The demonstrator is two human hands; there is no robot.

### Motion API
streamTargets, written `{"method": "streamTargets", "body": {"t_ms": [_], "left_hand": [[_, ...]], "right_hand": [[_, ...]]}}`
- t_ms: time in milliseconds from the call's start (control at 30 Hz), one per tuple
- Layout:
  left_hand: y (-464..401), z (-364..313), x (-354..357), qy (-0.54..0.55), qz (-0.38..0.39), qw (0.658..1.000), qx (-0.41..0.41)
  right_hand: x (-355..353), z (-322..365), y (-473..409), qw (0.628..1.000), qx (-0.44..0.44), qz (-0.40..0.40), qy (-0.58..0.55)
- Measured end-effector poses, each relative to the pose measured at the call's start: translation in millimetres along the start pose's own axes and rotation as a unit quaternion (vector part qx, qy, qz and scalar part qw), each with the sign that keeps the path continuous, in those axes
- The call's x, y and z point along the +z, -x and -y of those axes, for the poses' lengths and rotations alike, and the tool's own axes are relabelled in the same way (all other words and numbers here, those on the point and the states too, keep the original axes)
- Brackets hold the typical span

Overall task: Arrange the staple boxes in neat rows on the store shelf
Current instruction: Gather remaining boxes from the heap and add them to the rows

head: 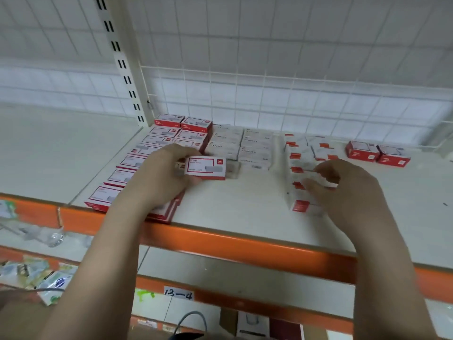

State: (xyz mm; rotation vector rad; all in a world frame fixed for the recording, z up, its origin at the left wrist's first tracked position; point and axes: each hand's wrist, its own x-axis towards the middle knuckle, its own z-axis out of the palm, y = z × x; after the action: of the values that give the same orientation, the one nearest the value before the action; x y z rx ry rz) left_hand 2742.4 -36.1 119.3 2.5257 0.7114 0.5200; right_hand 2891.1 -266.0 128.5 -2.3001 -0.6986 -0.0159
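My left hand [161, 173] holds a red-and-white staple box [205, 168] just above the cream shelf [235, 204], beside two rows of red-and-white boxes [157, 143] running from the back to the front edge on the left. My right hand [348, 190] hovers with curled fingers over a row of white boxes with red corners [297, 185]; whether it touches them is unclear. Grey-white boxes marked STAPLES [242, 146] lie in two rows at the back middle. Two red boxes [377, 153] stand at the back right.
An orange rail [245, 244] edges the shelf front. White wire mesh [294, 101] backs the shelf, with a slotted upright post [127, 77] on the left. Lower shelves hold packets [44, 278], and a label reads 13-4 [178, 292].
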Motion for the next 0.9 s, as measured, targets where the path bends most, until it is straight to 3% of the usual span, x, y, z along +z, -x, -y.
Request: {"method": "streamTargets", "body": {"t_ms": [233, 533, 900], "left_hand": [[20.1, 43.0, -33.4, 0.008, -0.016, 1.000, -0.016], [-69.2, 75.4, -51.9, 0.015, 0.047, 0.999, 0.000], [-111.3, 109.6, -36.6, 0.039, 0.024, 0.996, -0.079]], "right_hand": [[50.5, 35.2, 12.2, 0.999, -0.014, 0.049, 0.010], [87.3, 66.0, 20.1, 0.997, -0.001, 0.078, 0.029], [93.2, 77.9, 16.4, 0.995, 0.003, 0.077, 0.056]]}}
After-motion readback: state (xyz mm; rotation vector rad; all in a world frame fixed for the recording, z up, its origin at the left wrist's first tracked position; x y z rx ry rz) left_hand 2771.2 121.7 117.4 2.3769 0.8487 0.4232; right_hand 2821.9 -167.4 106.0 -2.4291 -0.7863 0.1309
